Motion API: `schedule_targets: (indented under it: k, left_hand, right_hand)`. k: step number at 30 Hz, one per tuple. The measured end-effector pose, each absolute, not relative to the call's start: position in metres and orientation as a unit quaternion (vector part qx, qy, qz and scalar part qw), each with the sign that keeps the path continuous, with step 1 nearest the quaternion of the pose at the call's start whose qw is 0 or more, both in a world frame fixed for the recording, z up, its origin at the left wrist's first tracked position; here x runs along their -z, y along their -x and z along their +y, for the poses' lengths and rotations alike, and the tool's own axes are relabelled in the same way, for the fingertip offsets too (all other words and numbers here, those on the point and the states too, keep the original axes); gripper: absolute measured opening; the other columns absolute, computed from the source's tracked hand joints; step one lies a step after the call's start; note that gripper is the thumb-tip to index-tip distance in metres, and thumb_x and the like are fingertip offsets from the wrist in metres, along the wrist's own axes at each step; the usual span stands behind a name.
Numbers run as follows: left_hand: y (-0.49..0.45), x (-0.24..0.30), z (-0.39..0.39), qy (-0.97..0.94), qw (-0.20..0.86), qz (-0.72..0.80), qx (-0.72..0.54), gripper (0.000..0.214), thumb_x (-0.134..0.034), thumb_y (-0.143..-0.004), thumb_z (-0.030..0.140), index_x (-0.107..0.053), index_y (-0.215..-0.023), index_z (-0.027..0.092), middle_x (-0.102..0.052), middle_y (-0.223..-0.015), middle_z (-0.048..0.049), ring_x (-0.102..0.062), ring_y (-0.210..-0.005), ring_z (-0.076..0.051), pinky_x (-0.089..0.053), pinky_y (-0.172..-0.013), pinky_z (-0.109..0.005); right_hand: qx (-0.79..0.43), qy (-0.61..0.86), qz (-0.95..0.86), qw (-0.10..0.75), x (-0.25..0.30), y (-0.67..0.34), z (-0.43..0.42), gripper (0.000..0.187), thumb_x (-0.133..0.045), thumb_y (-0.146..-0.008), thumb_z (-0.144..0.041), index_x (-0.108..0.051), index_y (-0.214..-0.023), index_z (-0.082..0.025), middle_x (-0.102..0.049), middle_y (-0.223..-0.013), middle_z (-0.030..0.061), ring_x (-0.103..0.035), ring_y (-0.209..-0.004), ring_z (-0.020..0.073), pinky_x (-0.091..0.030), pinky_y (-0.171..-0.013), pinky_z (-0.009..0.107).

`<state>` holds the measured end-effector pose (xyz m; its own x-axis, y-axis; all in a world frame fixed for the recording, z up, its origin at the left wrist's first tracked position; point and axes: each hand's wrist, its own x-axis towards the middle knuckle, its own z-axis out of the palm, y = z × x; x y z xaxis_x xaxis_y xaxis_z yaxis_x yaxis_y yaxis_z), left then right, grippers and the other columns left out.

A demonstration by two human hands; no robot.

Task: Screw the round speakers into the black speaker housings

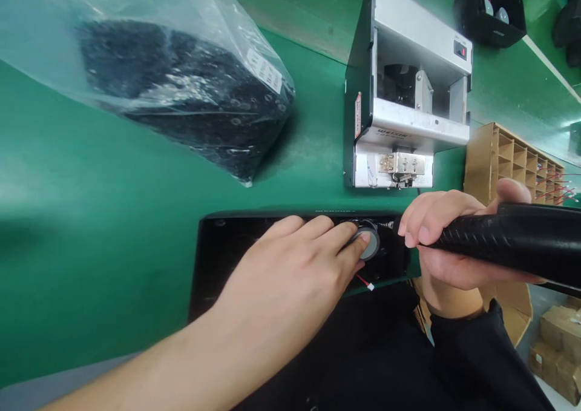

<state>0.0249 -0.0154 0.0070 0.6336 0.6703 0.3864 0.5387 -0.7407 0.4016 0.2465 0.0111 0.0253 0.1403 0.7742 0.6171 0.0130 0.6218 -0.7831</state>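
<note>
A black plastic housing [213,247] lies at the near edge of the green bench. My left hand [290,278] rests flat on it, fingers stretched out, fingertips pressing a small round grey speaker [370,246] seated in the housing. A thin red wire with a white plug [367,282] hangs from below the speaker. My right hand [447,241] is wrapped round a black electric screwdriver [512,238], held level, its tip with a screw [385,224] pointing at the speaker's rim.
A grey screw feeder machine [408,96] stands just behind the housing. A clear bag of black parts [181,90] lies at the back left. A cardboard divider tray [512,157] holds red-wired parts at right. Cardboard boxes [560,344] sit on the floor.
</note>
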Motion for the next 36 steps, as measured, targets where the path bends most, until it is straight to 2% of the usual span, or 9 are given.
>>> schedule_targets:
  k: [8,14,20,23,26,29,31,33,36]
  left_hand:
    - [-0.024,-0.004,-0.015,-0.899,0.126,0.333,-0.256,0.052,-0.041,-0.135,0.020,-0.092,-0.126,0.017,-0.092,-0.107,-0.0064,-0.075,-0.084,-0.025,-0.045,-0.071,-0.050]
    - [-0.024,-0.002,-0.017,-0.898,0.125,0.336,-0.254,0.051,-0.041,-0.135,0.020,-0.091,-0.124,0.018,-0.092,-0.106,-0.0056,-0.075,-0.084,-0.025,-0.045,-0.071,-0.049]
    - [-0.026,-0.001,-0.016,-0.897,0.123,0.338,-0.256,0.051,-0.041,-0.135,0.020,-0.091,-0.123,0.019,-0.092,-0.105,-0.0053,-0.075,-0.084,-0.025,-0.045,-0.071,-0.050]
    - [-0.025,-0.001,-0.016,-0.897,0.124,0.337,-0.257,0.050,-0.042,-0.134,0.019,-0.091,-0.123,0.019,-0.091,-0.103,-0.0047,-0.073,-0.083,-0.025,-0.044,-0.070,-0.050]
    - [-0.025,-0.001,-0.016,-0.898,0.128,0.336,-0.254,0.048,-0.045,-0.133,0.018,-0.091,-0.122,0.018,-0.089,-0.101,-0.0042,-0.072,-0.082,-0.025,-0.044,-0.070,-0.050]
    - [-0.025,-0.002,-0.016,-0.898,0.130,0.334,-0.253,0.043,-0.049,-0.131,0.017,-0.091,-0.124,0.017,-0.089,-0.102,-0.0046,-0.073,-0.083,-0.026,-0.043,-0.070,-0.050]
    - [-0.025,-0.002,-0.016,-0.899,0.129,0.335,-0.253,0.040,-0.052,-0.130,0.018,-0.092,-0.125,0.018,-0.090,-0.104,-0.0053,-0.073,-0.084,-0.026,-0.044,-0.071,-0.050]
    - [-0.024,-0.002,-0.016,-0.899,0.127,0.336,-0.249,0.037,-0.055,-0.129,0.018,-0.092,-0.124,0.019,-0.091,-0.105,-0.0058,-0.074,-0.085,-0.026,-0.043,-0.071,-0.049]
    - [-0.023,-0.001,-0.016,-0.900,0.135,0.334,-0.246,0.034,-0.058,-0.128,0.017,-0.092,-0.124,0.019,-0.091,-0.105,-0.0065,-0.074,-0.085,-0.026,-0.042,-0.072,-0.049]
  right_hand:
    - [-0.304,0.303,-0.598,0.677,-0.022,-0.261,0.015,0.070,-0.072,-0.114,-0.085,-0.082,-0.166,-0.038,-0.076,-0.069,-0.0065,-0.054,-0.038,0.0164,-0.060,-0.038,0.032]
    - [-0.305,0.318,-0.598,0.669,-0.022,-0.262,0.014,0.072,-0.072,-0.111,-0.090,-0.082,-0.164,-0.044,-0.077,-0.068,-0.0078,-0.050,-0.035,0.0162,-0.058,-0.036,0.031]
    - [-0.312,0.299,-0.591,0.681,-0.021,-0.258,0.015,0.071,-0.075,-0.112,-0.084,-0.082,-0.166,-0.038,-0.076,-0.070,-0.0065,-0.052,-0.038,0.0161,-0.059,-0.037,0.032]
    - [-0.332,0.272,-0.575,0.696,-0.022,-0.255,0.011,0.070,-0.064,-0.118,-0.081,-0.083,-0.164,-0.032,-0.078,-0.073,-0.0036,-0.058,-0.042,0.0175,-0.062,-0.041,0.033]
    - [-0.332,0.297,-0.565,0.694,-0.024,-0.252,0.006,0.065,-0.059,-0.121,-0.079,-0.084,-0.161,-0.034,-0.078,-0.074,-0.0024,-0.062,-0.046,0.0187,-0.063,-0.044,0.034]
    - [-0.300,0.345,-0.570,0.683,-0.025,-0.250,0.004,0.061,-0.068,-0.117,-0.081,-0.083,-0.162,-0.042,-0.074,-0.070,-0.0058,-0.058,-0.042,0.0183,-0.059,-0.042,0.033]
    - [-0.283,0.355,-0.581,0.675,-0.024,-0.251,0.006,0.064,-0.066,-0.116,-0.087,-0.083,-0.161,-0.045,-0.071,-0.067,-0.0083,-0.052,-0.039,0.0171,-0.056,-0.038,0.031]
    - [-0.280,0.340,-0.593,0.674,-0.022,-0.252,0.010,0.067,-0.066,-0.115,-0.088,-0.082,-0.163,-0.044,-0.070,-0.067,-0.0091,-0.048,-0.037,0.0161,-0.054,-0.036,0.030]
    - [-0.297,0.304,-0.594,0.683,-0.020,-0.255,0.013,0.068,-0.071,-0.115,-0.082,-0.082,-0.166,-0.038,-0.073,-0.069,-0.0070,-0.049,-0.038,0.0164,-0.055,-0.036,0.031]
